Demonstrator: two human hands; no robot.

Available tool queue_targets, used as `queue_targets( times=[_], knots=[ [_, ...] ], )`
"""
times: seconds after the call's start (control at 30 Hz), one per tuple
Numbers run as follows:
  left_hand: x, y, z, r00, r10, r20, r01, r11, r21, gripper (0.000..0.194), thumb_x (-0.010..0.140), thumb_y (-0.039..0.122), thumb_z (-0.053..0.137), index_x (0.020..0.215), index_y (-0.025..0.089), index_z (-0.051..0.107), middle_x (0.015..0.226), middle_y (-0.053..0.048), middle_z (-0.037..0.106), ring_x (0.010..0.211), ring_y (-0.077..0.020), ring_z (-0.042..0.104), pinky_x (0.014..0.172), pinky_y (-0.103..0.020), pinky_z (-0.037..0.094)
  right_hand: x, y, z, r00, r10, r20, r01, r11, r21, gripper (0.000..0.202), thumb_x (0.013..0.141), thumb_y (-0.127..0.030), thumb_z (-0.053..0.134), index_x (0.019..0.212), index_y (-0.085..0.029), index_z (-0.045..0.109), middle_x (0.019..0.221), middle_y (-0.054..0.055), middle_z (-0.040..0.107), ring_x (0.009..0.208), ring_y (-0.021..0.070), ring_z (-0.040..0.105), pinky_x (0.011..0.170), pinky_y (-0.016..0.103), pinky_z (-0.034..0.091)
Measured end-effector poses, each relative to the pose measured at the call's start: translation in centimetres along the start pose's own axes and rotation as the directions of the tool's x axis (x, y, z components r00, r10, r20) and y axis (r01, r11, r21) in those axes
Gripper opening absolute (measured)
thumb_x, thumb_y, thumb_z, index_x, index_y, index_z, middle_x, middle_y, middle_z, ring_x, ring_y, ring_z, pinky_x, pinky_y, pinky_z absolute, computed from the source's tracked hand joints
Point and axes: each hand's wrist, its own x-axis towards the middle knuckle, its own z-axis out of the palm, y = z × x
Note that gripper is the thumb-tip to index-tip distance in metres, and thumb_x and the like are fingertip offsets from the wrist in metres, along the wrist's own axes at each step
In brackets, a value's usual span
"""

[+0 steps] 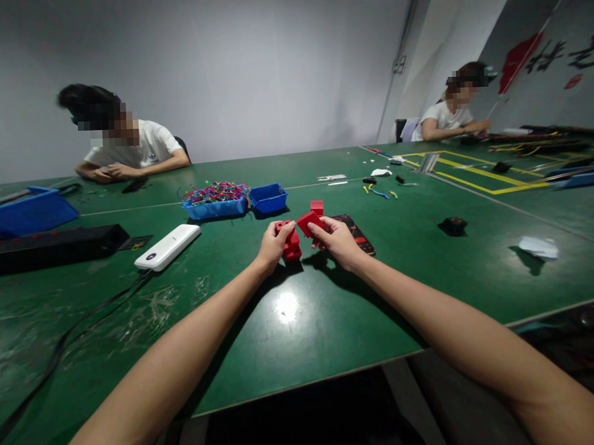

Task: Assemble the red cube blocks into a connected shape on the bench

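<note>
My left hand (272, 244) is closed around a red block-shaped part (292, 247) with small holes in its top. Close beside it, my right hand (337, 239) pinches a flat red square piece (309, 223) between thumb and fingers. The two red pieces are near each other, with a narrow gap between them. Just behind the right hand's piece stands another red block (316, 207), its lower part hidden. A dark phone-like slab (356, 236) with a red stripe lies under and beyond my right hand, partly covered by it.
A blue tray (217, 210) heaped with coloured wires stands beside a smaller blue bin (269, 199). Left lie a white power bank (169, 248) with a cable and a long black case (59, 249). Right are a black lump (453, 226) and crumpled paper (538, 248). Two people sit opposite.
</note>
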Motion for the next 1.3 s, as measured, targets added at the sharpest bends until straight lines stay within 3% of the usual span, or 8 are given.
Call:
queue_targets(
  times=[0.27, 0.43, 0.6, 0.83, 1.1, 1.3],
  knots=[
    [0.0, -0.1, -0.1, 1.0, 0.001, -0.005, -0.001, 1.0, 0.007, 0.049, 0.066, 0.055, 0.069, 0.093, 0.017, 0.053, 0.074, -0.001, 0.063, 0.058, -0.0117, 0.058, 0.057, -0.025, 0.047, 0.1, 0.2, 0.0, 0.999, 0.032, -0.026, -0.031, 0.999, 0.016, 0.038, 0.07, -0.048, 0.072, 0.09, -0.017, 0.064, 0.077, 0.0, 0.067, 0.051, 0.007, 0.055, 0.042, 0.017, 0.033],
    [0.2, -0.3, -0.1, 1.0, -0.006, -0.012, 0.006, 1.0, 0.007, 0.049, 0.066, 0.055, 0.069, 0.094, 0.017, 0.054, 0.076, -0.001, 0.063, 0.059, -0.0115, 0.058, 0.059, -0.026, 0.048, 0.6, 0.2, -0.2, 0.986, 0.154, -0.058, -0.143, 0.977, 0.159, 0.034, 0.072, -0.048, 0.069, 0.079, -0.016, 0.058, 0.062, -0.002, 0.062, 0.046, 0.0074, 0.055, 0.04, 0.016, 0.034],
    [0.2, -0.3, -0.1, 1.0, -0.007, -0.016, 0.007, 1.0, 0.007, 0.05, 0.066, 0.055, 0.07, 0.094, 0.017, 0.054, 0.077, -0.002, 0.063, 0.059, -0.0116, 0.058, 0.058, -0.026, 0.048, 0.8, 0.0, -0.4, 0.964, 0.264, -0.03, -0.245, 0.926, 0.287, 0.021, 0.084, -0.036, 0.057, 0.077, -0.016, 0.057, 0.054, 0.001, 0.062, 0.043, 0.0101, 0.056, 0.04, 0.018, 0.038],
    [0.0, -0.1, 0.0, 1.0, -0.008, -0.013, 0.008, 1.0, 0.007, 0.05, 0.065, 0.055, 0.07, 0.093, 0.017, 0.054, 0.076, -0.001, 0.062, 0.058, -0.0117, 0.058, 0.056, -0.025, 0.047, 0.7, -0.9, -0.1, 0.937, 0.349, 0.001, -0.317, 0.851, 0.419, 0.031, 0.092, -0.035, 0.037, 0.08, -0.015, 0.058, 0.048, 0.001, 0.056, 0.042, 0.0111, 0.051, 0.038, 0.019, 0.038],
    [0.2, -0.3, -0.2, 1.0, -0.007, -0.013, 0.007, 1.0, 0.009, 0.051, 0.065, 0.056, 0.07, 0.094, 0.017, 0.054, 0.076, -0.001, 0.062, 0.059, -0.012, 0.058, 0.059, -0.026, 0.048, 0.6, -0.7, -0.2, 0.96, 0.28, -0.014, -0.25, 0.877, 0.41, 0.018, 0.079, -0.032, 0.052, 0.075, -0.016, 0.059, 0.06, 0.002, 0.065, 0.044, 0.0107, 0.052, 0.042, 0.021, 0.041],
    [0.2, -0.2, -0.2, 1.0, -0.008, -0.015, 0.008, 1.0, 0.013, 0.049, 0.066, 0.054, 0.07, 0.094, 0.017, 0.055, 0.077, -0.001, 0.062, 0.06, -0.0119, 0.058, 0.059, -0.026, 0.048, 0.2, -1.0, -0.2, 0.976, 0.217, -0.008, -0.206, 0.939, 0.274, 0.018, 0.068, -0.027, 0.053, 0.067, -0.013, 0.065, 0.062, 0.006, 0.068, 0.046, 0.0113, 0.055, 0.04, 0.021, 0.035]
  ],
)
